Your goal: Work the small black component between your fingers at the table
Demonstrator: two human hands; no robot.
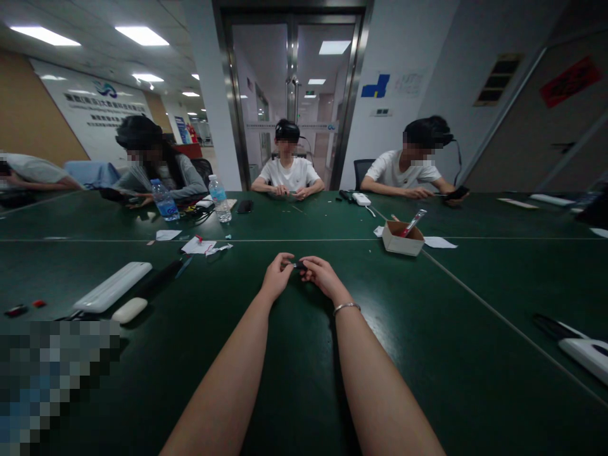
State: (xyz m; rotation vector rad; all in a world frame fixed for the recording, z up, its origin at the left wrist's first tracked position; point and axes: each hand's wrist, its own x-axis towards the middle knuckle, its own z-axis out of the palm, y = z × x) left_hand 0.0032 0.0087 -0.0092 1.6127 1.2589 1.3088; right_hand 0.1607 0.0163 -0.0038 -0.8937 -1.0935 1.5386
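Note:
Over the green table, a small dark piece with a silvery end, looking like a USB stick point(299, 265), is held between my two hands. The fingertips of my left hand point(277, 277) are pinched at its silvery end. On the dark body, the thumb and fingers of my right hand point(323, 277) are closed, with the lower fingers curled under. A metal bangle point(346, 308) circles my right wrist. The piece is small and partly covered by fingers, so its exact kind is not clear.
An open cardboard box point(403, 244) holding a tool stands ahead right. To the left lie a long white device point(114, 287), a white oval case point(130, 311) and paper scraps point(199, 246). Two water bottles point(220, 199) stand farther off. Several people sit around the green table point(304, 367).

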